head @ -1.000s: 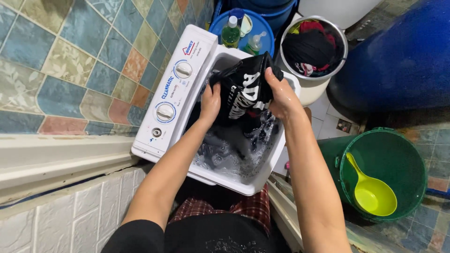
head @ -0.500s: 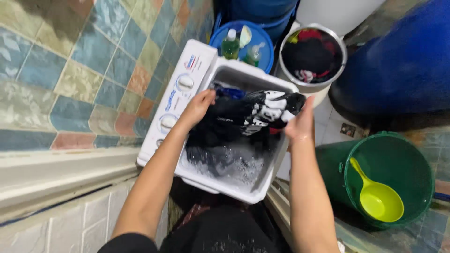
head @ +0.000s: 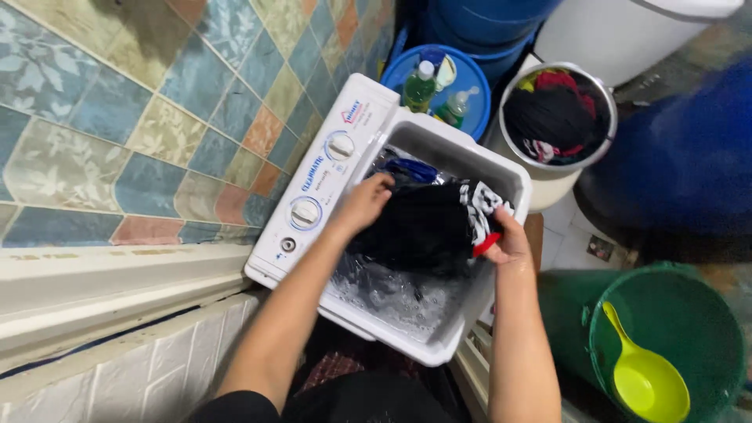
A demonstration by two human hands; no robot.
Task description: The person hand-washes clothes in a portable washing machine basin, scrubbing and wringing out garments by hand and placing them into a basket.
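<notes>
A small white washing machine [head: 501,270] stands open with soapy water and dark clothes in its tub. Both my hands hold a wet black garment with white print [head: 427,227] over the tub. My left hand [head: 362,205] grips its left side near the control panel with three dials [head: 317,192]. My right hand [head: 505,239] grips its right side at the tub's right wall, by a bit of red trim.
A white bucket [head: 552,184] with dark and red clothes stands behind the machine. A blue basin with bottles [head: 468,74] sits at the back. A green bucket [head: 709,325] holding a yellow-green scoop [head: 642,376] is at right. A tiled wall [head: 141,117] runs along the left.
The black garment was held up spread open, then bunched and lowered toward the tub. Both hands came down with it; the view shifted slightly.
</notes>
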